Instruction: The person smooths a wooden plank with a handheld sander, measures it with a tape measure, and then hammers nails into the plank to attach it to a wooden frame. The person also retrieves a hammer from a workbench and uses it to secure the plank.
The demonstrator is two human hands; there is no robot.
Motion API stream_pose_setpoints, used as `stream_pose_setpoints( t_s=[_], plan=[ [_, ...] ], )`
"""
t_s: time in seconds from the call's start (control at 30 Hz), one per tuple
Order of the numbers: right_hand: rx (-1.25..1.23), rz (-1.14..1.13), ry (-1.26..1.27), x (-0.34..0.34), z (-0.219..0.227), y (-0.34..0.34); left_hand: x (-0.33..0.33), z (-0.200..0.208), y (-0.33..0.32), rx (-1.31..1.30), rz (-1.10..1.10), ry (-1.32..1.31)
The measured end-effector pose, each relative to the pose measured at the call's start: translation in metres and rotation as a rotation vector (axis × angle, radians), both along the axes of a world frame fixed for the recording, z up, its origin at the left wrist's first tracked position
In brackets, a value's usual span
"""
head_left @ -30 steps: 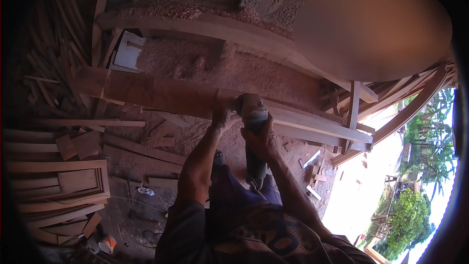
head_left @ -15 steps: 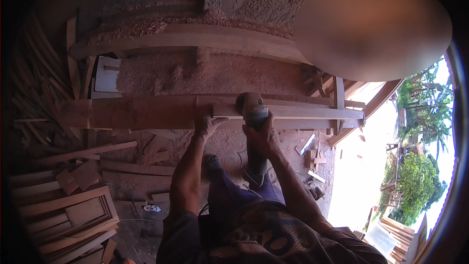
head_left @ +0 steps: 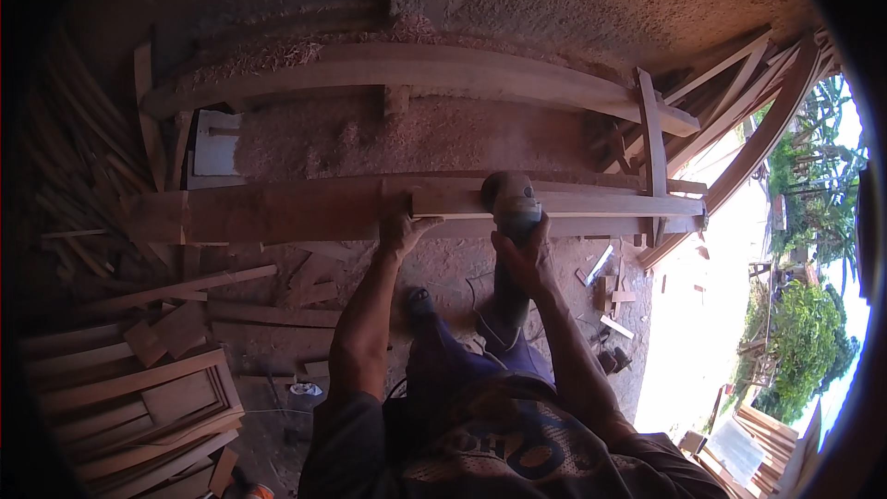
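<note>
My right hand [head_left: 525, 257] is wrapped round the body of an angle grinder [head_left: 514, 203], its head resting on a long, narrow wooden board [head_left: 451, 201]. The grinder's rear end points back toward my legs. Whatever disc it carries is hidden under the head. At the board's left end, my left hand [head_left: 404, 231] grips the near edge, thumb along the side and the other fingers mostly hidden. The board lies lengthwise on a dusty wooden bench beam [head_left: 286, 211].
Behind the bench runs a second long beam [head_left: 443, 69], with shavings heaped around it. A crosspiece [head_left: 652, 148] stands at the right end. Panelled wooden frames [head_left: 148, 397] are stacked at lower left, offcuts [head_left: 614, 296] litter the floor, and loose planks [head_left: 83, 129] lean at far left.
The grinder has slid a little to the right along the board, with my right hand on it. My left hand stays at the board's end. A blurred patch at upper right is gone.
</note>
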State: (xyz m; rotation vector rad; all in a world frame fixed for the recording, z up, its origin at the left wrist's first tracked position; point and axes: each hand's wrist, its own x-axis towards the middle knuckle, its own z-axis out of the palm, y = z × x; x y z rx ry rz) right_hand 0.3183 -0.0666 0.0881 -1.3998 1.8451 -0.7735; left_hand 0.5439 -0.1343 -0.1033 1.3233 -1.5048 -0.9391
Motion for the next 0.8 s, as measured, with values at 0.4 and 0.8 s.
stream_pose_setpoints(
  t_s=[0.4, 0.8],
  plan=[
    [0.035, 0.233, 0.024, 0.019, -0.004, -0.006, 0.004, 0.008, 0.0, 0.27, -0.129, 0.111],
    [0.053, 0.047, 0.087, -0.052, 0.008, -0.001, -0.009, 0.057, -0.03, 0.093, -0.067, -0.168]
  ],
)
